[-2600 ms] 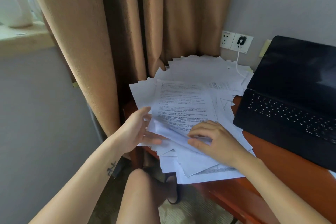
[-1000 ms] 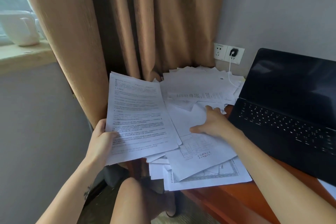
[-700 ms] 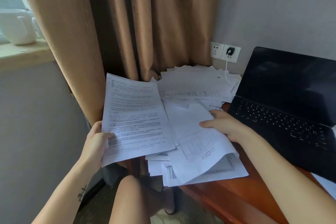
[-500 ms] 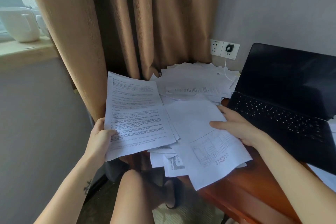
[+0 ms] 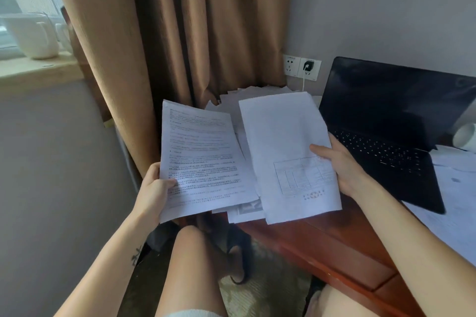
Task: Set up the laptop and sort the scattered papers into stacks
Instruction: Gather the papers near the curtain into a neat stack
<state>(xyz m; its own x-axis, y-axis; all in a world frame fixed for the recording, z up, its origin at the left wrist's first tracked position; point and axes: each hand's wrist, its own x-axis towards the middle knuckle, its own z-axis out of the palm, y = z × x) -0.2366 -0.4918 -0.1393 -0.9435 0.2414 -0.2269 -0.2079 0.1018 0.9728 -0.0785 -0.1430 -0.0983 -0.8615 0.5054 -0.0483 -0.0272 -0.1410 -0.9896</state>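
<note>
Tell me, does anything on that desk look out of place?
Yes. Behind the printed sheet in the left hand and the form sheet in the right hand, the paper pile lies fanned and crooked, edges unaligned. More loose sheets lie right of the laptop.

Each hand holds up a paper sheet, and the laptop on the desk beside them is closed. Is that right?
No. The head view shows the laptop open on the desk, not closed. The left hand holds up a printed sheet, the right hand a form sheet.
</note>
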